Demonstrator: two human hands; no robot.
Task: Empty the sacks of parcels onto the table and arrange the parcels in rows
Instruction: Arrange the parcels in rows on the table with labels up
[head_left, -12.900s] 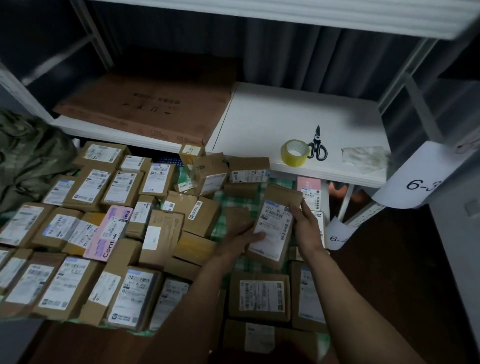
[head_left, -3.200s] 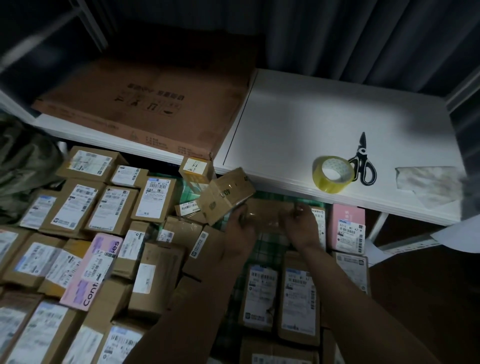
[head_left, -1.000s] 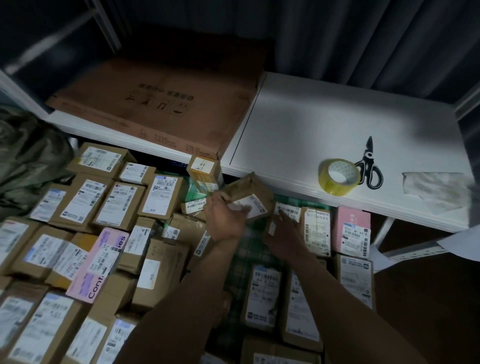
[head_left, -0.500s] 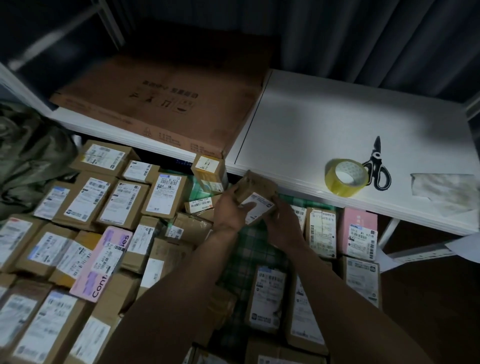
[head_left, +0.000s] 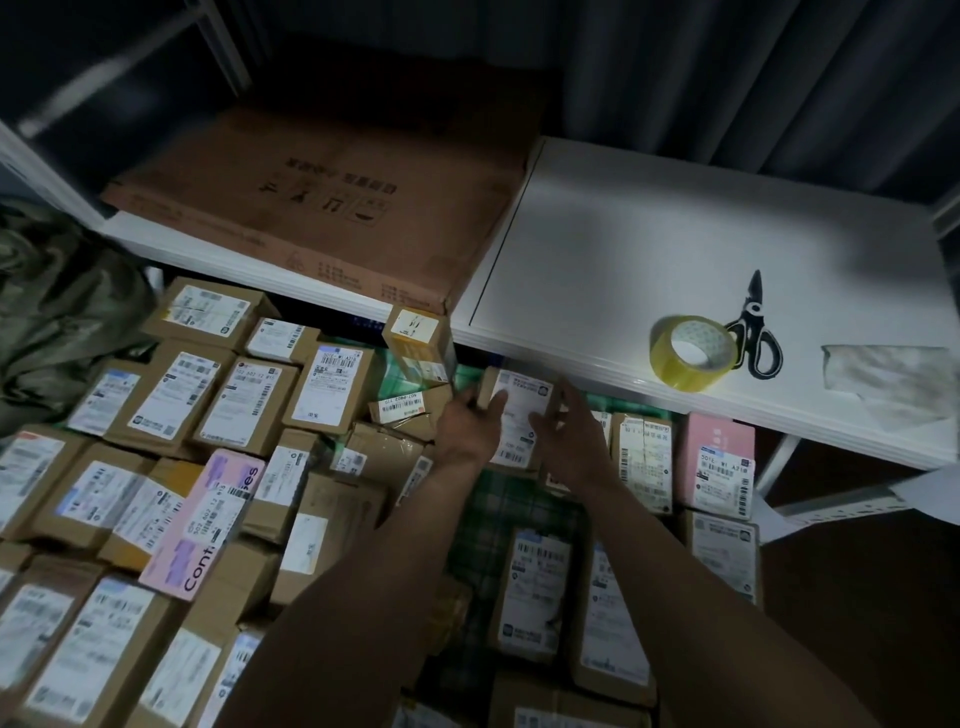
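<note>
A small brown parcel with a white label lies label-up at the far edge of the green checked cloth, just under the white shelf. My left hand grips its left side and my right hand holds its right side. Several labelled brown parcels lie in rows to the left. A pink parcel and more brown parcels lie in a row to the right of my hands.
A white shelf juts over the far edge, bearing a yellow tape roll, black scissors, a crumpled paper and a large flat carton. An olive sack lies at the left. A long pink box rests across the left parcels.
Both hands have turned the small parcel label-up and set it lower and farther back, by the shelf edge. The other parcels have not moved.
</note>
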